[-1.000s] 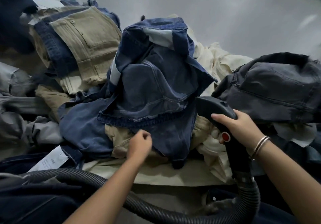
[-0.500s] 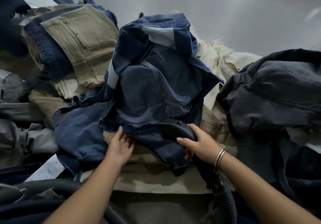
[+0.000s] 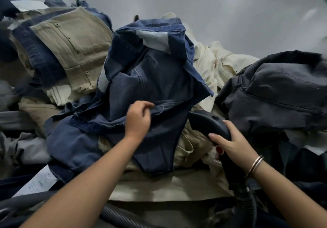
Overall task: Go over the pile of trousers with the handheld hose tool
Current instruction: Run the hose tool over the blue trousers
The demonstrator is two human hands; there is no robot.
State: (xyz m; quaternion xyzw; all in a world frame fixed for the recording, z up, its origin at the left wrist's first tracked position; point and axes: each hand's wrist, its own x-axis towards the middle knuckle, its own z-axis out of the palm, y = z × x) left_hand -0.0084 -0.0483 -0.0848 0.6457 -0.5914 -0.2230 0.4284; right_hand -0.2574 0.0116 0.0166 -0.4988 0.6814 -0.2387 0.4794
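Right hand (image 3: 235, 143) clenched round hose tool (image 3: 208, 125), head just beside the right edge of blue jeans (image 3: 155, 79) atop the pile. Left hand (image 3: 138, 120) over the jeans, fingers loosely curled, gripping nothing. Risk: loose denim catching at the head; hose (image 3: 113, 213) snagging below. Open floor (image 3: 212, 6) beyond; heaps crowding both sides.

Bare grey floor (image 3: 221, 15) lies open beyond the pile, while dark trousers (image 3: 276, 93) crowd the right and khaki trousers (image 3: 74, 45) the left.
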